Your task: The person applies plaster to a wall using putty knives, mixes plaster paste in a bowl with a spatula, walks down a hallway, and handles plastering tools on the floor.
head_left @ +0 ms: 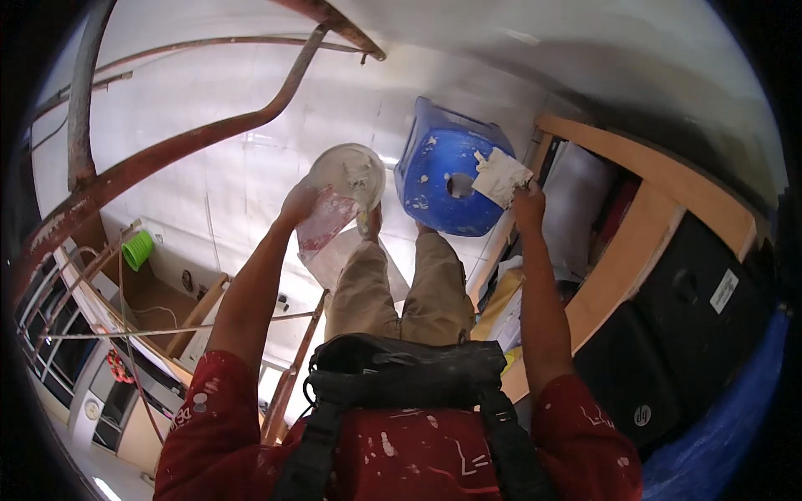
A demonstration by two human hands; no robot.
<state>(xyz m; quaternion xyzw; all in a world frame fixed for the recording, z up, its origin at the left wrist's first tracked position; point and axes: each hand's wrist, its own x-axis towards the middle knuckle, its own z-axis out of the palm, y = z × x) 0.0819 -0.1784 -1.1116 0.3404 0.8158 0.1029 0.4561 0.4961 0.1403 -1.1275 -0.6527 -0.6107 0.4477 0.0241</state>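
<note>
In the centre of the frame, the left hand grips the side of a round, pale plastic bucket, its wall marked with red and its mouth smeared with paste; some of its fingers are hidden. Right of centre, the right hand is closed on a flat, squarish scraper, thickly coated in rough off-white paste, above a smooth blue plastic stool with a round hole and dried splashes. A narrow gap separates bucket and stool. The wooden shelf has its edge just beside the right hand, leaving little room there, while rusty, curved metal pipes bound a wider pale open area at upper left
</note>
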